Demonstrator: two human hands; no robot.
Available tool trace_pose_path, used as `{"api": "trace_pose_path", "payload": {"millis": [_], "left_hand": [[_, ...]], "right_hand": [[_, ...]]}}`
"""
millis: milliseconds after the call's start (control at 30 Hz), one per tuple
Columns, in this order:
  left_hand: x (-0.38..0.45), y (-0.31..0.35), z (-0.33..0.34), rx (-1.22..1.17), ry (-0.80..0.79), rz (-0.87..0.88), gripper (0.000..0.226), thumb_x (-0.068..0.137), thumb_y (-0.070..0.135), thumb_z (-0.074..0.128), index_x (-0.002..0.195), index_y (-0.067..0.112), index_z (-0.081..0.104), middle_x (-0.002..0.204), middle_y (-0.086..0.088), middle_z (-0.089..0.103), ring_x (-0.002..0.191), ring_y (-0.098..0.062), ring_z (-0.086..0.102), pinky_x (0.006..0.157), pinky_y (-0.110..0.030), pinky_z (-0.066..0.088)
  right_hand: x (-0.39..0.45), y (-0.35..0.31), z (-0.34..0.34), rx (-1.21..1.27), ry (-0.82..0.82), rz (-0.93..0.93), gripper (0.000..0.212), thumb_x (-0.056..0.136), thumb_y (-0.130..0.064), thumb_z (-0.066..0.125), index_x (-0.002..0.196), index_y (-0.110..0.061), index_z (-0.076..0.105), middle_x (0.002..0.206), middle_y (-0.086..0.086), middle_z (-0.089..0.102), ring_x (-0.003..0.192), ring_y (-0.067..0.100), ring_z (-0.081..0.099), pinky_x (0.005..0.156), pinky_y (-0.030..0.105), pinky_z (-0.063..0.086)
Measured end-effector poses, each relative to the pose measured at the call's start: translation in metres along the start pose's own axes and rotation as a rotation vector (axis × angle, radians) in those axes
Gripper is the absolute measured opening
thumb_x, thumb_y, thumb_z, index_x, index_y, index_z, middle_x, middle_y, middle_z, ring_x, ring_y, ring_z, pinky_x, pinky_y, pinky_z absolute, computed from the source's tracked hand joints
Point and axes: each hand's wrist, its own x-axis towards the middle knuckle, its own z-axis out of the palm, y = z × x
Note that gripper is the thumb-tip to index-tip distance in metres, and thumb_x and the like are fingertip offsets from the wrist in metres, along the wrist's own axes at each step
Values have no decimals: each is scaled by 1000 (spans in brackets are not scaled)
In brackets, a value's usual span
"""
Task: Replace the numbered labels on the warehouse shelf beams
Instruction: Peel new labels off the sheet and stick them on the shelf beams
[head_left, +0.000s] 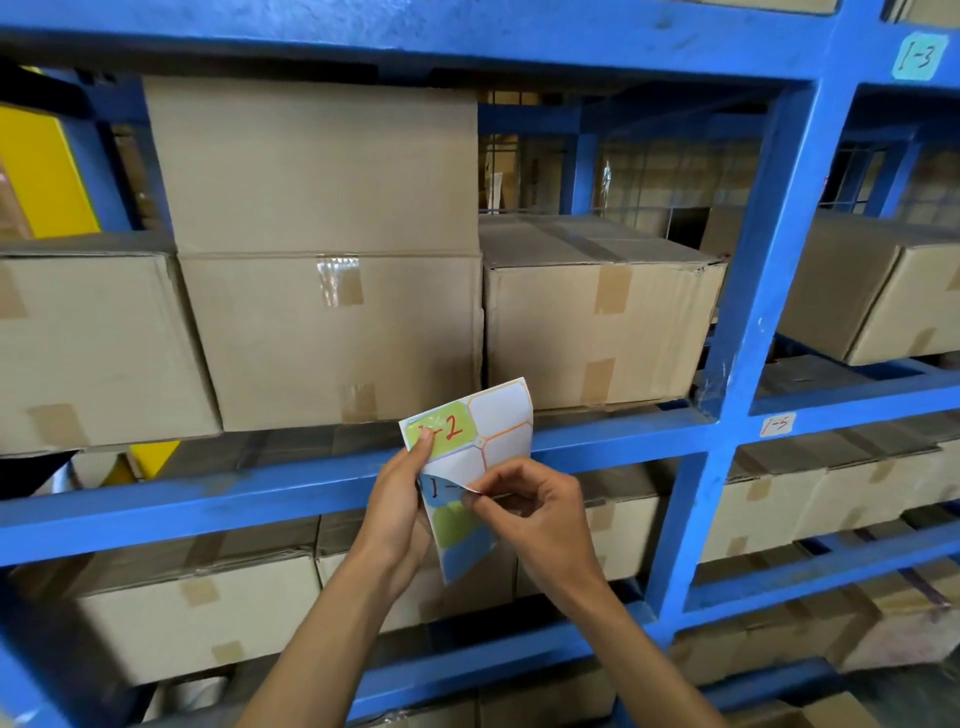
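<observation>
My left hand (400, 499) holds a sheet of coloured labels (498, 415) in front of the blue shelf beam (208, 499), thumb on a green label marked "-2" in red. My right hand (535, 504) pinches the corner of a blue label (441, 491) marked "1-" and lifts it off the sheet. The sheet's upper right cells are blank white with orange outlines. A teal label "1-3" (917, 56) sits on the top beam at the upper right. A small white label "1-5" (777, 425) is stuck on the right bay's beam.
Taped cardboard boxes (332, 338) fill the shelf behind the beam and the levels below. A blue upright post (753, 291) divides the bays. A yellow panel (41, 171) stands at the far left.
</observation>
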Motion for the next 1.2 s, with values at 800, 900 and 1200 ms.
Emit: {"api": "trace_pose_path", "payload": {"millis": [800, 900, 1200], "left_hand": [[13, -5, -4, -42, 41, -67, 44, 102, 31, 42, 126, -2, 59, 114, -23, 72, 84, -28, 74, 71, -42, 63], [15, -7, -1, -23, 57, -40, 42, 102, 30, 42, 123, 0, 61, 108, -19, 74, 80, -26, 75, 70, -40, 63], [13, -16, -7, 43, 158, 67, 37, 102, 29, 43, 118, 4, 64, 103, -13, 77, 82, -23, 75, 65, -34, 62]], "right_hand": [[23, 38, -5, 296, -92, 104, 18, 75, 6, 78, 78, -11, 71, 84, 3, 77, 88, 16, 73, 76, 25, 58], [27, 42, -13, 307, -136, 75, 20, 74, 7, 78, 78, -11, 72, 85, 6, 77, 90, 20, 73, 78, 25, 58], [23, 44, -10, 387, -191, 72, 21, 75, 8, 76, 78, -11, 69, 83, 2, 77, 86, 16, 74, 74, 24, 58]]}}
